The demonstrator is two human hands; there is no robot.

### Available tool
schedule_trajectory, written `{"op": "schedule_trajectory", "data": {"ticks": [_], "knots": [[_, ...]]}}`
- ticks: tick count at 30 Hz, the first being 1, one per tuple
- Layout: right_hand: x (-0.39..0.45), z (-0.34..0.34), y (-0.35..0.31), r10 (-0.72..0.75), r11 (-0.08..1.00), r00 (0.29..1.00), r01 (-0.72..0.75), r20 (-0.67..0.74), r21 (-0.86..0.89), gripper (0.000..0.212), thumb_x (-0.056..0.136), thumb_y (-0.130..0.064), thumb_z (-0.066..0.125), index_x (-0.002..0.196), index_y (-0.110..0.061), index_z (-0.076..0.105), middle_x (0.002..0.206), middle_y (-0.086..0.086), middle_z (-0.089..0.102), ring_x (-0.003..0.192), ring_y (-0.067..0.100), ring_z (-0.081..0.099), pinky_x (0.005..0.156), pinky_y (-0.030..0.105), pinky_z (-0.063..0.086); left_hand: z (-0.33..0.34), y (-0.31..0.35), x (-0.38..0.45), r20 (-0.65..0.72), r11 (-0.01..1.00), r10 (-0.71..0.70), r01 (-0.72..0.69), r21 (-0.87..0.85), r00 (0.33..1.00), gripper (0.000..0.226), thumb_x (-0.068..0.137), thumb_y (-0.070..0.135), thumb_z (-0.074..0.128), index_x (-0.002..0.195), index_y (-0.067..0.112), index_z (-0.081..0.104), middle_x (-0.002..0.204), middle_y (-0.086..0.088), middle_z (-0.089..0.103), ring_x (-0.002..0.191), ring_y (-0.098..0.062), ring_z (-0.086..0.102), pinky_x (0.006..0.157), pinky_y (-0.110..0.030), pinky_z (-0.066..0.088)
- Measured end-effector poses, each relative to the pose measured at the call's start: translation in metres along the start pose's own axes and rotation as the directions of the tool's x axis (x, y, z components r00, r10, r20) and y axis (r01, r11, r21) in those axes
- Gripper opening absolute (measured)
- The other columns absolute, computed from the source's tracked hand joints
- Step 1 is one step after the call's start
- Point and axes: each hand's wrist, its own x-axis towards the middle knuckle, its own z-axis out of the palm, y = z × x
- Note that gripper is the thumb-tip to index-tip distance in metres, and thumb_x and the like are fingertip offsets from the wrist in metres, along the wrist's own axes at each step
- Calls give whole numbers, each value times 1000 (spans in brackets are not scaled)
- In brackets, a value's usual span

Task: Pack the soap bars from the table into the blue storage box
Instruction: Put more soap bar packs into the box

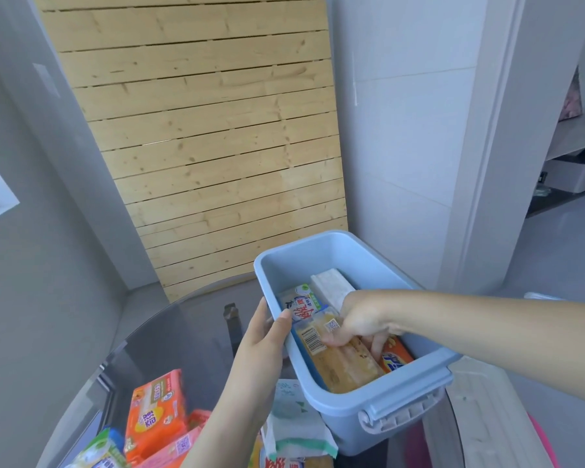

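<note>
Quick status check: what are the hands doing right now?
Left hand steadying blue storage box by its rim. Right hand inside, gripping yellow soap bar. More soap packs on table. Nothing blocking.

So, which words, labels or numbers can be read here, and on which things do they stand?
No text reads fully.
Yellow soap in the blue box: barcode and QR code, digits too small.
Wrapper behind it: large red Chinese character, blurred.
Orange pack on the table: white Chinese lettering, too blurred.
</note>
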Motion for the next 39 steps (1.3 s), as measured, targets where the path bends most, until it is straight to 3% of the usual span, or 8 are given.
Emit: {"op": "schedule_trajectory", "data": {"ticks": [5,9,15,17,26,31,34,39], "knots": [[-6,-16,-2,-96,976,960,38,-265,-216,40,75,-42,74,68,-7,54,62,4,54,43,19,55,34,16,38,-3,-3,2,10,1000,13,-13,0,1000,33,101,26,43,123,43,61,109,1,75,101,-22,71,87,-43,57],[-6,-29,0,-135,989,936,106,-324,-106,43,76,-36,75,91,2,65,68,5,58,56,25,61,37,20,47,-4,-5,4,9,1000,22,-22,-12,1000,33,101,25,44,121,44,62,108,-3,75,96,-23,73,64,-29,57],[6,-25,-5,-146,987,933,158,-328,10,46,78,-38,73,103,-1,65,96,12,71,79,33,70,68,40,60,-4,-6,4,11,1000,27,-27,-11,1000,33,101,25,44,121,44,62,106,0,76,93,-20,74,61,-25,57],[15,-23,-7,-137,989,925,145,-355,-5,49,79,-40,71,109,-3,63,99,7,66,82,28,64,67,32,53,-3,-5,4,15,1000,26,-26,-7,1000,33,101,24,43,123,43,61,108,0,75,95,-20,73,63,-26,57],[42,-34,-26,-197,962,793,44,-577,-268,33,91,-36,56,70,-11,50,69,5,54,77,28,53,54,29,37,-3,-2,2,19,1000,25,-24,-12,1000,36,101,23,43,124,45,59,108,0,75,93,-21,74,64,-26,58],[26,-24,-19,-335,925,774,161,-537,-345,49,80,-34,70,125,-18,57,119,3,64,110,22,59,89,30,47,-2,-2,2,7,999,26,-26,-20,1000,36,101,23,44,125,45,59,110,-1,75,97,-24,73,65,-28,58],[8,-7,-10,-410,897,748,227,-523,-378,26,69,-38,78,86,-21,69,94,-1,65,86,14,62,71,27,45,-2,-2,1,5,999,27,-27,-19,1000,36,101,22,43,125,44,58,110,-2,74,95,-25,72,64,-27,57],[-8,13,-5,-134,888,986,75,-100,-454,44,67,-52,73,77,-10,67,55,3,72,35,6,53,45,19,42,-1,-3,2,-17,999,28,-28,-28,999,35,101,21,43,123,43,60,111,0,74,101,-23,71,80,-40,58]]}}
